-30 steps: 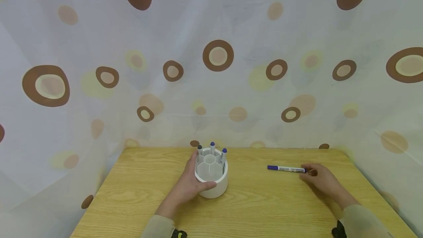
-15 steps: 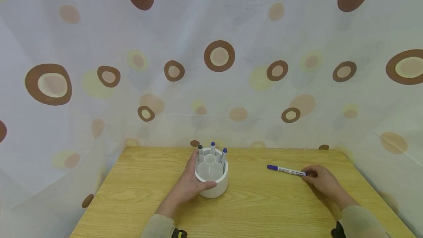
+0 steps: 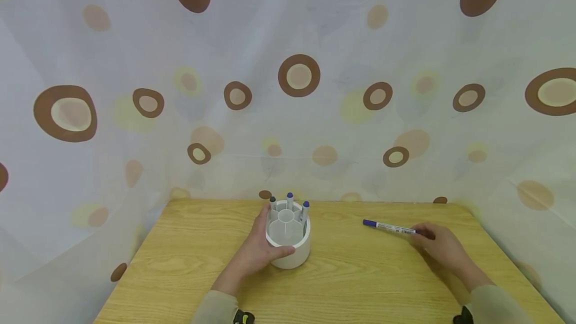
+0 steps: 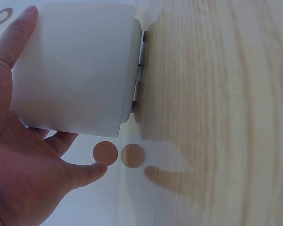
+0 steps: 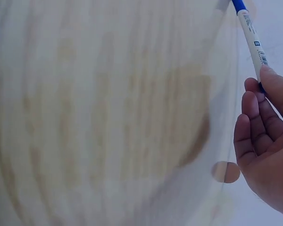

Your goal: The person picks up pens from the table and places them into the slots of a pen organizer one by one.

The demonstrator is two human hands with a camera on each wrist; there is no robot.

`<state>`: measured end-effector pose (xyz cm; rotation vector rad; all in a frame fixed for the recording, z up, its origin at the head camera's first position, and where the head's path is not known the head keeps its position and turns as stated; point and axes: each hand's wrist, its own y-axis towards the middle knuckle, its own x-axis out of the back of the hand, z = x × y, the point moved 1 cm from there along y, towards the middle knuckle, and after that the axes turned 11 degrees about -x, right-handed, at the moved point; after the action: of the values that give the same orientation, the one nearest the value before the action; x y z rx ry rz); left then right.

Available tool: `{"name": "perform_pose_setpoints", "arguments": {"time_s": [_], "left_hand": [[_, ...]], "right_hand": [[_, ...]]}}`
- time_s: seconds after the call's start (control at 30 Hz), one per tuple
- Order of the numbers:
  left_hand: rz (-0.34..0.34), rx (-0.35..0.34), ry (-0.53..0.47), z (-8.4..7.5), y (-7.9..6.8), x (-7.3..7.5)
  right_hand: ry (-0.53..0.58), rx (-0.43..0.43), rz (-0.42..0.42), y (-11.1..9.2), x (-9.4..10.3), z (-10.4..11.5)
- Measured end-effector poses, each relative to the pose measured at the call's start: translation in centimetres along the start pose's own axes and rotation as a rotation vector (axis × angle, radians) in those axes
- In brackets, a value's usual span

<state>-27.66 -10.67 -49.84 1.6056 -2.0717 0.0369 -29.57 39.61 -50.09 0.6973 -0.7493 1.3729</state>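
Note:
My left hand [image 3: 261, 251] grips a white round pen holder [image 3: 294, 260], its thumb across the front and its fingers round the far left side. Three capped markers stand in the holder's back compartments: a black-capped marker [image 3: 272, 203], a blue-capped marker [image 3: 290, 201] and another blue-capped marker [image 3: 305, 212]. The left wrist view shows the holder's smooth side [image 4: 78, 68] against the hand. Well to the right, my right hand [image 3: 443, 248] pinches one end of a blue-and-white marker [image 3: 391, 227] between thumb and fingertips. Its blue cap [image 5: 239, 5] points away from that hand.
Under both hands is a light wooden table [image 3: 346, 284]. A pale sheet [image 3: 333, 124] patterned with brown and yellow dots hangs behind it and along both sides.
The marker in my right hand has tilted slightly, its capped end now a little higher, and the right hand has shifted slightly. My left hand and the pen holder have stayed put.

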Motion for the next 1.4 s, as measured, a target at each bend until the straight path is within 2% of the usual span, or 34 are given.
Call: {"name": "perform_pose_setpoints", "arguments": {"time_s": [0.23, 0.57, 1.07, 1.4], "left_hand": [[0.0, -0.003, 0.002, -0.2, -0.1, 0.0], [0.003, 0.009, 0.002, -0.2, -0.1, 0.0], [0.0, 0.019, 0.002, -0.3, -0.1, 0.0], [0.001, 0.012, -0.006, -0.3, -0.2, 0.1]], "right_hand": [[0.049, -0.003, -0.009, -0.5, 0.6, 1.4], [0.074, 0.039, -0.05, -1.0, 1.0, 3.9], [0.11, 0.077, -0.08, -2.6, 2.1, 9.6], [0.136, 0.122, -0.104, -3.7, 2.2, 12.5]]}}
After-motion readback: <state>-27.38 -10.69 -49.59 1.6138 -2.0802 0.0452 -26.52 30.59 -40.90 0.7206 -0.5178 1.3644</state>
